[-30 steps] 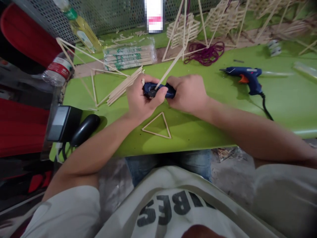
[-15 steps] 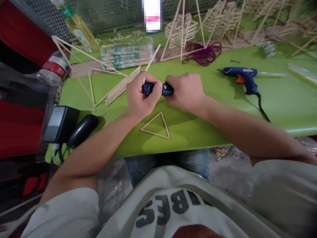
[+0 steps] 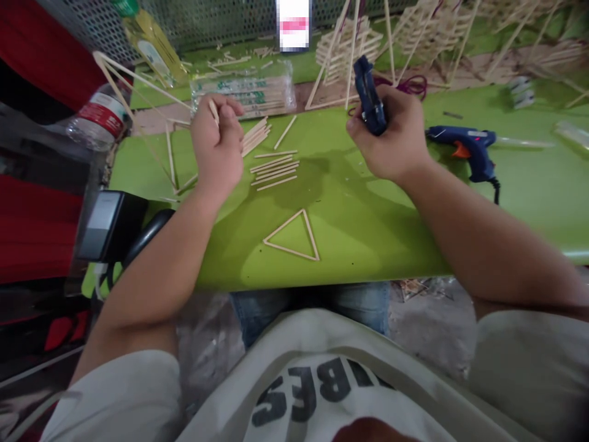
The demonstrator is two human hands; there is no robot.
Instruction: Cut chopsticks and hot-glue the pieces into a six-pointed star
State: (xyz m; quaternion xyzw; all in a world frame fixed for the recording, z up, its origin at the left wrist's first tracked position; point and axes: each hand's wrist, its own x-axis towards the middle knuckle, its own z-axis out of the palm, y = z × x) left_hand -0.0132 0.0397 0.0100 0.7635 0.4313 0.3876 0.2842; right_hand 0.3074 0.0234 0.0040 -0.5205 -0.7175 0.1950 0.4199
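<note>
My left hand (image 3: 218, 144) is closed with a thin wooden stick (image 3: 214, 112) showing between thumb and fingers, above a bundle of sticks (image 3: 256, 136). In my right hand (image 3: 396, 132) is a dark blue hand tool (image 3: 369, 98) with metal rivets, pointing up and away; its exact kind is unclear. Between the hands lies a row of several short sticks (image 3: 276, 169), with a single stick (image 3: 285, 132) just beyond. Nearer to me, a flat triangle of sticks (image 3: 292, 236) rests on the green table (image 3: 368, 245).
A blue glue gun (image 3: 467, 144) lies on the right, its cord trailing. Behind stand stick frames (image 3: 350, 52) and purple cord (image 3: 416, 87). A plastic packet of sticks (image 3: 271, 92), a yellow liquid bottle (image 3: 154, 46), a clear bottle (image 3: 101, 116) and a black adapter (image 3: 108, 224) are leftward.
My hands have moved apart, the left going left and the right going right with the blue tool. The row of short sticks, earlier behind my hands, is now in view.
</note>
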